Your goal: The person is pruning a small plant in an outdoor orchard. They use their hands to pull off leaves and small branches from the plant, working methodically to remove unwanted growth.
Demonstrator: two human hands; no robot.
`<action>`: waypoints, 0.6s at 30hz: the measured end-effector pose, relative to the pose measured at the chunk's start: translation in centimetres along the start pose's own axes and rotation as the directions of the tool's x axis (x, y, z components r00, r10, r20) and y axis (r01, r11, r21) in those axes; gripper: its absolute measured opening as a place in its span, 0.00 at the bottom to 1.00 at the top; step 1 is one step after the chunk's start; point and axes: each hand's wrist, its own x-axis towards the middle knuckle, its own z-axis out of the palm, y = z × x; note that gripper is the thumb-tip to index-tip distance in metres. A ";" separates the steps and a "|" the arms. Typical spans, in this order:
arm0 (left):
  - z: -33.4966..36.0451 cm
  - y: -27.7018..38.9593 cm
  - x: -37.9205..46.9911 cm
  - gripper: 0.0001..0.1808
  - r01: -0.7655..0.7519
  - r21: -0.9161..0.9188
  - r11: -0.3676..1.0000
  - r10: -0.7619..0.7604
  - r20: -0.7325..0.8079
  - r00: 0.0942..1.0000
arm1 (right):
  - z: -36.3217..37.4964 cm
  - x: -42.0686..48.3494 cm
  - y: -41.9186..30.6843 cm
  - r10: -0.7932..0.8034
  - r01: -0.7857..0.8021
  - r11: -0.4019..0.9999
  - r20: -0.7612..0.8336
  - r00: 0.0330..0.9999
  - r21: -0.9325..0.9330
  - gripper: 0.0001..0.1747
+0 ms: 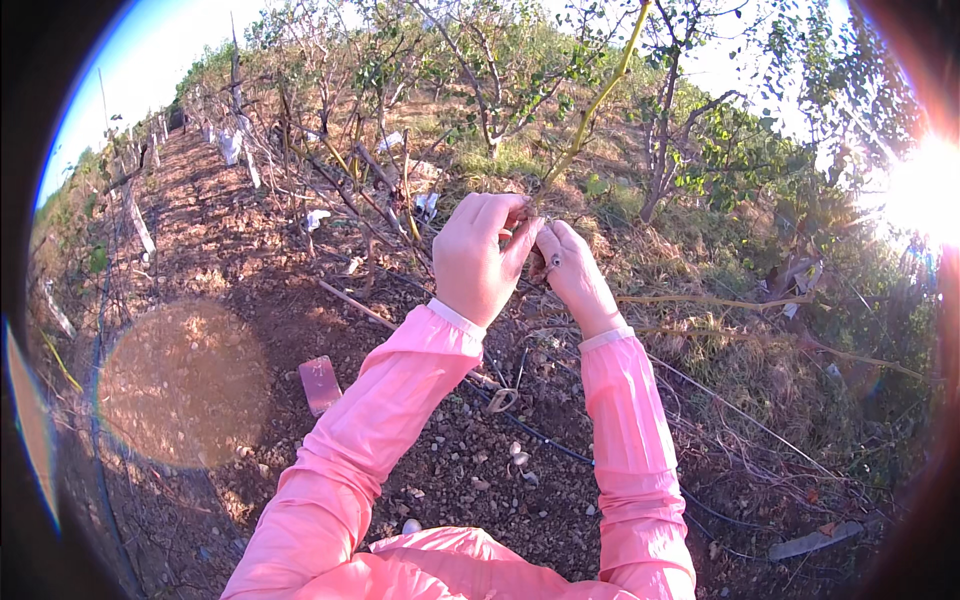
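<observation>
Both my hands are raised together in front of me, at the lower end of a yellow-green woody cane (581, 131) that slants up to the right. Thumb and forefinger of my left hand (476, 255) pinch at the cane's lower end. My right hand (576, 274) is close against it, its thumb pointing up and its fingers curled. Whatever lies between the right fingers is too small and partly hidden to make out. Pink sleeves (630, 420) cover both arms down to light cuffs at the wrists.
A pink rectangular object (320, 385) lies on stony soil left of my arm. Dark irrigation hose (544, 439) crosses the ground below my hands. Bare brown canes (712, 301) stretch right. Pale posts (140, 221) line the left row; leafy small trees (491, 112) stand ahead. Low sun glares at right.
</observation>
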 end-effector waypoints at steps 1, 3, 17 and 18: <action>0.1 0.1 0.0 0.15 0.009 -0.032 0.999 -0.010 -0.009 1.000 | 0.0 -0.2 -0.1 -0.041 0.039 0.997 0.027 0.999 0.060 0.17; 0.3 0.1 0.3 0.15 0.165 -0.161 0.973 -0.163 0.027 0.986 | -0.3 -0.6 -0.5 0.020 -0.030 0.986 0.062 0.998 0.162 0.17; -0.3 -0.3 0.7 0.09 0.125 -0.272 0.954 -0.107 0.080 0.991 | 0.0 -1.2 -0.7 0.017 -0.033 0.976 0.072 0.997 0.216 0.17; -0.3 -0.4 0.7 0.08 0.158 -0.296 0.942 -0.132 0.106 0.986 | 0.0 -1.2 -0.8 0.021 -0.034 0.979 0.064 0.998 0.199 0.16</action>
